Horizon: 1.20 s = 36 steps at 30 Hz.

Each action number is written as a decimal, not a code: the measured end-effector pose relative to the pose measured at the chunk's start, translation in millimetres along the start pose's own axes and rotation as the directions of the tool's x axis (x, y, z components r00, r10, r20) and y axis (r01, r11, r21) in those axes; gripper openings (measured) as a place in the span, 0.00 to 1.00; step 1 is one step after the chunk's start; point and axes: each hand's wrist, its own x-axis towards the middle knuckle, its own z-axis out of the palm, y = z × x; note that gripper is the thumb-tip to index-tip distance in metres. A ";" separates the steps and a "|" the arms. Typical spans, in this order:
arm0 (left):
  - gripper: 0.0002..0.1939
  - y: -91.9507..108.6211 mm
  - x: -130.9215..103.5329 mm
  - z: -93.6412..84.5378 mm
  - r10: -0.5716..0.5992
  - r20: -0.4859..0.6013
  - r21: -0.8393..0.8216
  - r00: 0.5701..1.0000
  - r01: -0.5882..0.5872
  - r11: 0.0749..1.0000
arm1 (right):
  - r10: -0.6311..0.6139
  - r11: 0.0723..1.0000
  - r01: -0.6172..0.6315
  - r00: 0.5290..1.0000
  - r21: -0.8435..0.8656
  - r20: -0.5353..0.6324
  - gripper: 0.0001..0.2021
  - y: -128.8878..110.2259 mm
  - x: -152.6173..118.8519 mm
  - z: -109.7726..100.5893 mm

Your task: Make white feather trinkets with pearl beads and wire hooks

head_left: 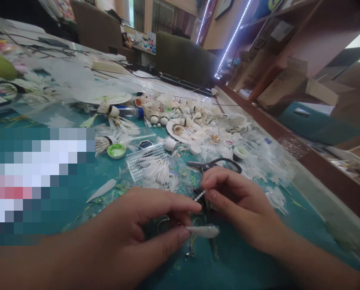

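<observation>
My left hand (155, 225) pinches the quill end of a small white feather (205, 231) between thumb and fingers, its vane pointing right. A short strip of pale beads (200, 196) lies between the hands; my right hand (234, 201) pinches its upper end between thumb and forefinger. The left index fingertip is close to the strip's lower end; contact is unclear. Thin yellow wires hang just below the feather. Black-handled scissors (216, 163) lie behind my right hand. A sheet of stick-on beads (134, 165) lies beyond my left hand, partly under white feathers (155, 171).
Shuttlecocks, a white plate (180, 131), a green paint lid (116, 151) and plastic bags crowd the green table (173, 278). Farther back are a keyboard (186, 83) and chairs (184, 56). Cardboard boxes (284, 82) and a teal bin (315, 121) stand at the right.
</observation>
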 end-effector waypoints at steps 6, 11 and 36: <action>0.21 0.4 0.0 -1.2 -0.019 0.039 -0.087 0.999 0.022 0.996 | 0.076 0.996 -0.075 0.997 0.044 -0.021 0.04 0.2 2.0 -0.7; 0.30 -0.6 0.9 -1.9 -0.047 0.075 -0.119 0.996 0.056 0.991 | 0.101 0.995 -0.101 0.995 -0.015 -0.011 0.09 2.2 7.3 -4.2; 0.22 2.3 2.9 2.6 -0.108 0.359 -0.137 0.927 0.167 0.976 | -0.327 0.916 0.313 0.945 -0.250 -0.013 0.06 -0.4 4.0 2.5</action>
